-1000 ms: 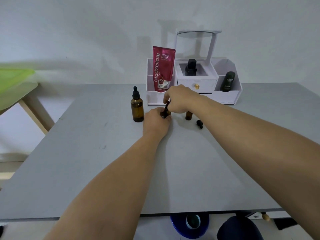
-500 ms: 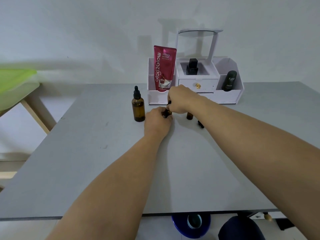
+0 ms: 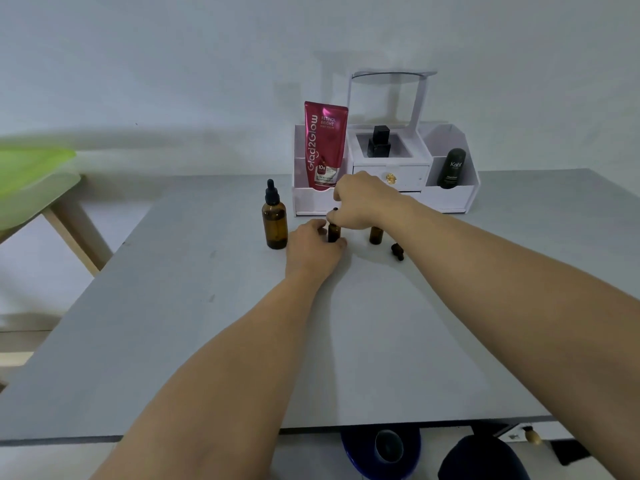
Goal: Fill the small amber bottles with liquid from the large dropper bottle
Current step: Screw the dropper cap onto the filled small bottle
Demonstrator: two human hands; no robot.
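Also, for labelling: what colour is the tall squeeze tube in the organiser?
Magenta-red plastic squeeze tube; head view.

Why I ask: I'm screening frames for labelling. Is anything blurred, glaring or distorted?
Head view: green seat at the left edge is smeared; red tube shows faint sheen, no harsh glare; white organizer casts a soft shadow on the wall; wide lens swells the near forearms.

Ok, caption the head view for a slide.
Left hand holds small bottle, right hand grips its cap, dropper bottle alongside.
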